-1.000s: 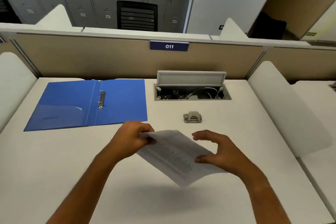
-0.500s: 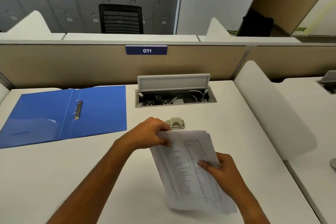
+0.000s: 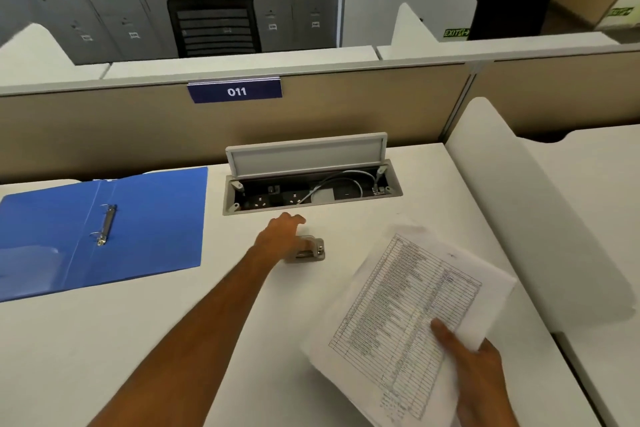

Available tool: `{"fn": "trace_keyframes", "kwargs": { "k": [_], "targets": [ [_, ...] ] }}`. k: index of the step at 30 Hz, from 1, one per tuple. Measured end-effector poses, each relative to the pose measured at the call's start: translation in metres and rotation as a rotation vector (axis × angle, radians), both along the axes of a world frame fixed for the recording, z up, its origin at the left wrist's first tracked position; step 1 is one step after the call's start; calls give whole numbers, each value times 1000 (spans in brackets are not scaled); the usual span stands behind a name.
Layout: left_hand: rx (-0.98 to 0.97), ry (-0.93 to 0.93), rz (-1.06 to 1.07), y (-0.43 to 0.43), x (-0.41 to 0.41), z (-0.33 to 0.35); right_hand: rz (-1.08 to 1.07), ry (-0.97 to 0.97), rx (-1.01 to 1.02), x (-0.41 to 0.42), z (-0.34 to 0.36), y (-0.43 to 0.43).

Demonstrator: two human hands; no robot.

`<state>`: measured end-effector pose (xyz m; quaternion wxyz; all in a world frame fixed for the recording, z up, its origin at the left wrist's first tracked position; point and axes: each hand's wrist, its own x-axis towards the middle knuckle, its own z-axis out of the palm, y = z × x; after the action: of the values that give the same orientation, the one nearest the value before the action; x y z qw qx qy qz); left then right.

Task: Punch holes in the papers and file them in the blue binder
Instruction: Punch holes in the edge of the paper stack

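Your white tabletop (image 3: 145, 340) runs from the near edge to the beige partition at the back, where a blue tag (image 3: 235, 91) reads 011. The blue binder (image 3: 145, 229) lies open flat near the tabletop's back left corner, both covers spread, its metal ring mechanism (image 3: 106, 225) running along the spine; no sheets sit on the rings. At the back edge, right of the binder, the cable box (image 3: 311, 191) is sunk into the tabletop with its lid (image 3: 306, 152) propped up, sockets and a grey cable showing inside.

You hold the papers (image 3: 412, 315) toward the near right corner, a small stack with a printed table on the top sheet, tilted so the far corner points toward the right-hand divider. Your right hand (image 3: 474, 367) grips them at the near edge, thumb pressed on top of the print and the other fingers underneath the sheets.

Your left hand (image 3: 282, 236) reaches forward across the middle of the tabletop and sits over the left part of the hole punch (image 3: 311, 250), which stands just in front of the cable box. Your left fingers (image 3: 294, 220) are spread loosely; whether they grip the punch I cannot tell.
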<state>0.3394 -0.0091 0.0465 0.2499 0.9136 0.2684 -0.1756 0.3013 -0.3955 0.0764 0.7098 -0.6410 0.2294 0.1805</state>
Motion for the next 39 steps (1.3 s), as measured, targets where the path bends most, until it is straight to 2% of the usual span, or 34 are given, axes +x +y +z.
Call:
{"fn": "trace_keyframes", "kwargs": {
  "k": [7, 13, 16, 20, 22, 25, 30, 39],
  "targets": [
    [152, -12, -17, -7, 1, -14, 28, 72, 7, 13, -30, -1],
    [39, -171, 99, -10, -19, -4, 69, 50, 28, 12, -34, 12],
    [-143, -293, 266, -10, -38, 13, 100, 22, 43, 10, -24, 22],
    [-593, -384, 542, -11, -77, 43, 139, -31, 57, 1, 2, 37],
    [-816, -414, 610, -9, -103, 55, 166, -62, 67, -7, 15, 44],
    [-1010, -437, 627, -11, -143, 78, 209, -120, 62, -21, 37, 56],
    [-1139, -493, 679, -4, -203, 109, 309, -203, 105, -54, 73, 82],
    [-1182, -559, 650, 37, -291, 133, 458, -264, 125, -114, 104, 129]
  ]
}}
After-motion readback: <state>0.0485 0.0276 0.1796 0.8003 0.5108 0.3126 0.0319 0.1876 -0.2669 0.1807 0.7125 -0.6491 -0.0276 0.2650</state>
